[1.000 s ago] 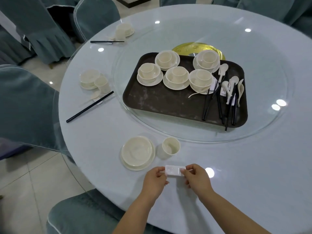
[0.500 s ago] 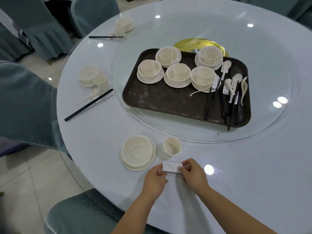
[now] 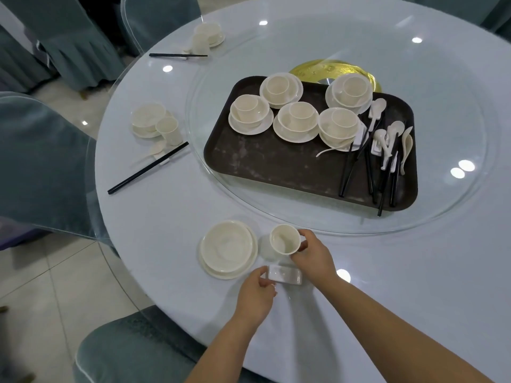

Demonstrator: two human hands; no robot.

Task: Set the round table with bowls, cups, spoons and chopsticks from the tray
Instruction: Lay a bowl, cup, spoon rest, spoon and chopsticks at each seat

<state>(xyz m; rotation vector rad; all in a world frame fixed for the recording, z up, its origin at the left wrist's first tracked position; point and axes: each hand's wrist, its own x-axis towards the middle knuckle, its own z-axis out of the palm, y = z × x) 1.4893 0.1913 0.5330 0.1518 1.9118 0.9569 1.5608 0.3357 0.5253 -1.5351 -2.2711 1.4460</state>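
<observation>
The round table (image 3: pixel 359 286) fills most of the view, with a glass turntable (image 3: pixel 456 106) over its middle and grey-green covered chairs (image 3: pixel 41 150) along its left and near edges. On the turntable lies the dark tray (image 3: pixel 276 167), its long axis running left to right, still carrying five stacked sets of bowl, saucer and cup (image 3: pixel 297 121) at its far and middle part, and a loose pile of black chopsticks (image 3: pixel 369 172), white spoons (image 3: pixel 406 147) and small rests at its right end. Two places at the left edge of the table look complete, each with a pair of chopsticks (image 3: pixel 148 168) beside its dishes. At the near edge the third place has a bowl on its saucer (image 3: pixel 228 248), a cup (image 3: pixel 284 239) just right of it, and a white chopstick rest (image 3: pixel 284 275) just nearer than the cup, long axis roughly left to right. The right hand (image 3: pixel 313 254) grasps the cup by its right side; the left hand (image 3: pixel 258 290) pinches the left end of the rest. This place lacks spoon and chopsticks, and those lie forward and to the right, so the right hand seems nearer. In that pile the pieces overlap, so their count and which rests sit beneath them are hard to make out.
</observation>
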